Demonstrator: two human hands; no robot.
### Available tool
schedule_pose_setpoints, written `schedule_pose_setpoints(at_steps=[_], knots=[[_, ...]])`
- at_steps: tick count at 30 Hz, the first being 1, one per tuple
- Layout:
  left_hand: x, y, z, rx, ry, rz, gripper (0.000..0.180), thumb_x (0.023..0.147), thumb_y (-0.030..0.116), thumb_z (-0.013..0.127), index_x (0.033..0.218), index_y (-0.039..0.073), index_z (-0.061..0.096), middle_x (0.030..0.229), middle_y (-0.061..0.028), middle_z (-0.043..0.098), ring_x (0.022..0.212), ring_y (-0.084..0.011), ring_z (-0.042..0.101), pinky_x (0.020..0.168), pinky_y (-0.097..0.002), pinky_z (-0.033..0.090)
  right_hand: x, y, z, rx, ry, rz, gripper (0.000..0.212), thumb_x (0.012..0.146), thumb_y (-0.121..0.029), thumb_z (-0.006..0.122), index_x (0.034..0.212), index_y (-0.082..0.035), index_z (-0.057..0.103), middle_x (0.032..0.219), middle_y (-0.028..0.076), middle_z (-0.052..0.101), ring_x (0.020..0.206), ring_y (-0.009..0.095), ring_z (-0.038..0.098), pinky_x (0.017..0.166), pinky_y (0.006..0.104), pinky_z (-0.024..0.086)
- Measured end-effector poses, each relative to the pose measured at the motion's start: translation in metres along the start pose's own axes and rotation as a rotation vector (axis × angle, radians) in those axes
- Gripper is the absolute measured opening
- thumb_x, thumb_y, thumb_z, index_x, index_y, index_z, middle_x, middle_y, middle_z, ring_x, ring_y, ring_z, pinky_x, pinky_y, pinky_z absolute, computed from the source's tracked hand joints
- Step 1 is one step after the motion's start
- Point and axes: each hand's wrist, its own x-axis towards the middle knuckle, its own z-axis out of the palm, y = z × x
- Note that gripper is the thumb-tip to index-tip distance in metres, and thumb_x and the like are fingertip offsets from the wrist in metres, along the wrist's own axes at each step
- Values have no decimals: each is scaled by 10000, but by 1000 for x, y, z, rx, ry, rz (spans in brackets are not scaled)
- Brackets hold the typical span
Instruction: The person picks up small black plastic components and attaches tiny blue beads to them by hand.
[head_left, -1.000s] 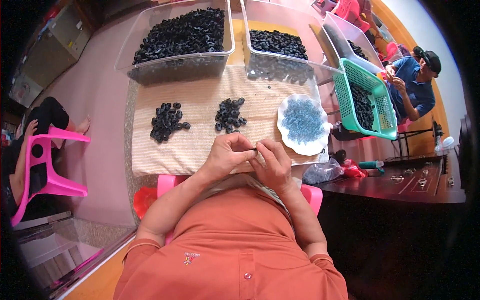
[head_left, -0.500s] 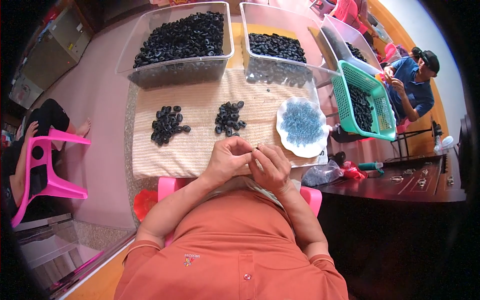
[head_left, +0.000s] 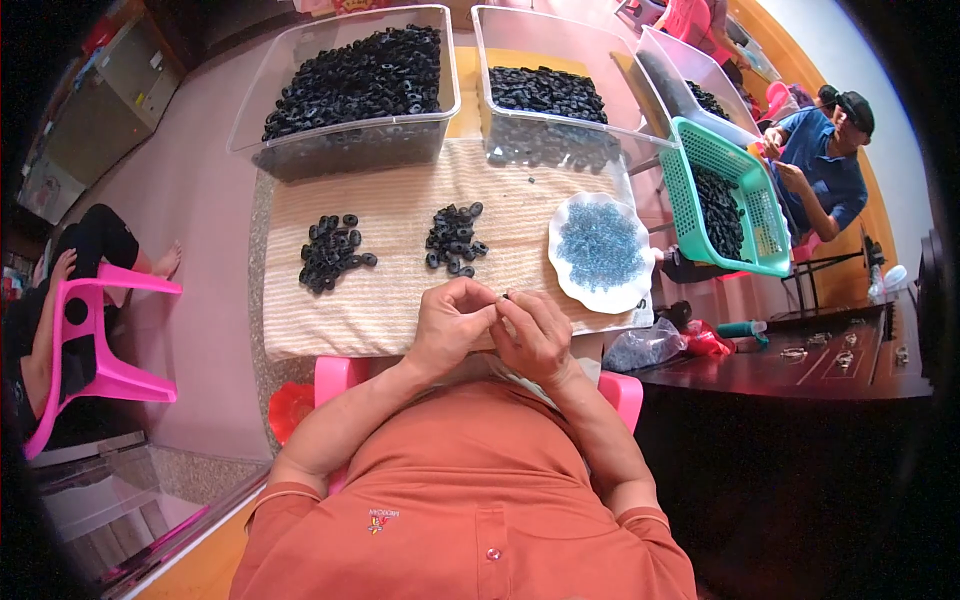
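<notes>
Both hands meet at the near edge of the towel-covered table, fingers pinched together. Between the fingertips a small dark piece (head_left: 506,296) shows; most of it is hidden. My left hand (head_left: 450,322) has thumb and forefinger closed at it, and my right hand (head_left: 538,334) grips it from the other side. Just beyond my hands lies a small pile of black ring-shaped pieces (head_left: 454,240), and a second pile of black pieces (head_left: 332,254) lies to its left. A white scalloped plate (head_left: 604,300) to the right of my hands holds many clear bluish small parts (head_left: 600,243).
Two clear bins (head_left: 350,145) (head_left: 560,150) of black pieces stand at the far edge. A green basket (head_left: 690,185) with more stands to the right, beside a dark cabinet (head_left: 740,375). A person (head_left: 830,170) works there; another sits left by a pink chair (head_left: 95,335).
My hands stay together in nearly the same place, with fingertips shifted only slightly. The whole view has moved a little. The piles and plate look the same.
</notes>
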Motion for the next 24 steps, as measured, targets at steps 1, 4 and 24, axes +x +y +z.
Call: schedule_pose_setpoints(at_steps=[1, 4, 24], knots=[[0, 1, 0, 31, 7, 8, 60, 917, -1, 746, 952, -9, 697, 873, -30, 730, 789, -71, 662, 696, -244, 556, 2, -1, 0, 0, 1, 0, 339, 734, -15, 830, 1048, -17, 704, 991, 160, 712, 828, 334, 719, 678, 391, 592], [0, -2, 0, 35, 13, 27, 55, 922, 8, 748, 941, -7, 698, 856, -27, 731, 771, -68, 661, 684, -241, 554, 7, -2, 0, 16, 39, -50, 235, 783, 17, 765, 1003, 42, 686, 945, 191, 685, 728, 332, 690, 600, 396, 567], [0, 7, 3, 1, -9, -5, 86, 915, 33, 785, 932, 8, 705, 832, -19, 730, 734, -52, 650, 649, -219, 533, -1, -2, -5, 154, -74, 265, 556, 704, 19, 802, 1234, 38, 634, 1127, 228, 682, 990, 388, 700, 832, 419, 591]])
